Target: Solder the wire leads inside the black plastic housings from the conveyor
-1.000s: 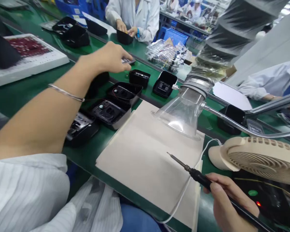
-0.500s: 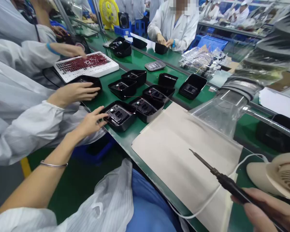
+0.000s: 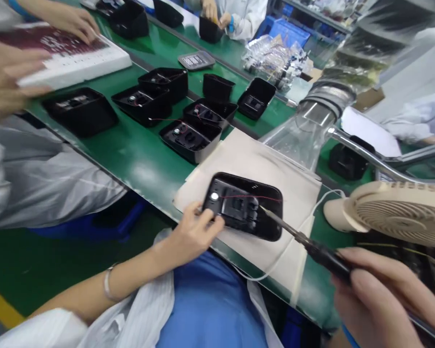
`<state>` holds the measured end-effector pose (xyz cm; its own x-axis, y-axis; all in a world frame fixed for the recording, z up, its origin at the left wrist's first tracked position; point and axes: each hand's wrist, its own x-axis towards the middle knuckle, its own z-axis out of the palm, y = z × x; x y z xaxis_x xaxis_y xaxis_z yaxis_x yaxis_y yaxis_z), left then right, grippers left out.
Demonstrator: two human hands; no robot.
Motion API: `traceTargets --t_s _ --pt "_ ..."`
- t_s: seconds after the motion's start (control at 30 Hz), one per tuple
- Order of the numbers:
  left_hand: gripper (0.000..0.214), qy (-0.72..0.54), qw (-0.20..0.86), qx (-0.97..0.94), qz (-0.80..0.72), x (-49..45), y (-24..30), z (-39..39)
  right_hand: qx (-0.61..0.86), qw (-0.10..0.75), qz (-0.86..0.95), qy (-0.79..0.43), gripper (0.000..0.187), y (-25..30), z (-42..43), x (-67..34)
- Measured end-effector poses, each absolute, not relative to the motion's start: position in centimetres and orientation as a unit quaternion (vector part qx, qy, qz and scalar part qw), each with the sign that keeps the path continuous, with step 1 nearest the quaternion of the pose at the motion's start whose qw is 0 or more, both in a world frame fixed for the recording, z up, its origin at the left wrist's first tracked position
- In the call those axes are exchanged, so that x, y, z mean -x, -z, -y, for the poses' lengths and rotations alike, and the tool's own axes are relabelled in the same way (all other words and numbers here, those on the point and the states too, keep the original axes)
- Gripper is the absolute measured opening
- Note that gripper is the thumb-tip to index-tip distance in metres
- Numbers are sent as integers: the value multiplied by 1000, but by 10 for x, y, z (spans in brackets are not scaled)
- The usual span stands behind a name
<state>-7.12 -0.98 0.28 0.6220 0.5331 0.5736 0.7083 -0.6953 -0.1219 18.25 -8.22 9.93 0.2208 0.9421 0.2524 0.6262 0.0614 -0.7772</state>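
A black plastic housing with red wires and a small round part lies on the beige mat in front of me. My left hand grips its near left corner, fingers pinched on the edge. My right hand is wrapped round the black handle of a soldering iron, whose thin tip rests inside the housing near its middle. A white cord trails from the iron across the mat.
Several more black housings sit on the green belt beyond the mat. A clear fume-extractor funnel hangs over the mat's far edge, a beige fan stands at right. Other people's hands work at left by a white tray.
My left hand has pulled one black housing from the belt onto the beige mat and holds it. The soldering iron tip has come down into the housing.
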Motion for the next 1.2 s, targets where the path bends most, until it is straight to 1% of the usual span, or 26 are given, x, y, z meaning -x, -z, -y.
traceTargets --t_s 0.07,0.17,0.37,0.5,0.63,0.73,0.87,1.2 --pt "23 258 154 901 313 39 10 3 677 415 591 -141 9 -95 67 -177" --pt "24 260 131 912 288 6 21 -2 682 410 594 -118 9 -85 48 -176" --pt "11 264 103 913 295 -2 29 0 700 380 583 -161 11 -70 30 -173" --pt "15 270 67 901 332 1 36 2 702 351 595 -175 12 -66 21 -170" --pt "15 263 47 906 328 0 36 1 703 339 597 -186 13 -62 17 -170" --pt "21 276 63 890 357 -1 32 0 706 339 591 -193 13 -61 17 -170" --pt "34 278 74 863 415 -2 27 -2 709 334 590 -193 14 -60 17 -170" --pt "47 230 24 871 434 -3 23 -8 688 284 642 -187 15 -71 4 -175"
